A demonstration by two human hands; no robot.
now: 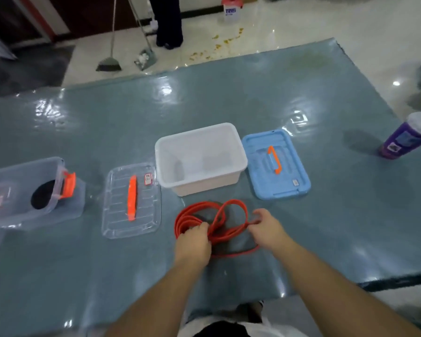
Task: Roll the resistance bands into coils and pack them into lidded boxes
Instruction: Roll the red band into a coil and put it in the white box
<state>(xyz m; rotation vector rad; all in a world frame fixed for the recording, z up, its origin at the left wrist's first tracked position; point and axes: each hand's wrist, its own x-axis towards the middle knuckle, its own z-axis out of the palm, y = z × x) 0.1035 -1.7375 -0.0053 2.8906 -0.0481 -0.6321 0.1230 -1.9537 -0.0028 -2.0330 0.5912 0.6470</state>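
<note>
A red resistance band (195, 212) lies in loose loops on the table just in front of me. My left hand (193, 240) grips the bundled loops where they cross. My right hand (265, 227) pinches a strand of the same band at its right side. Behind the band stands an open white box (238, 164) with nothing visible inside. Its blue lid (289, 178) with an orange handle lies flat to the right. A clear lid (114, 215) with an orange handle lies to the left. Farther left, a clear box (22, 171) with orange latches holds a black coil (43, 194).
A purple canister (408, 136) with a white cap stands at the table's right edge. The table is covered in shiny grey-blue sheet (229, 98). Beyond it a person's dark-clothed legs (168, 20), a broom (110, 62) and a dustpan (146, 58) are on the tiled floor.
</note>
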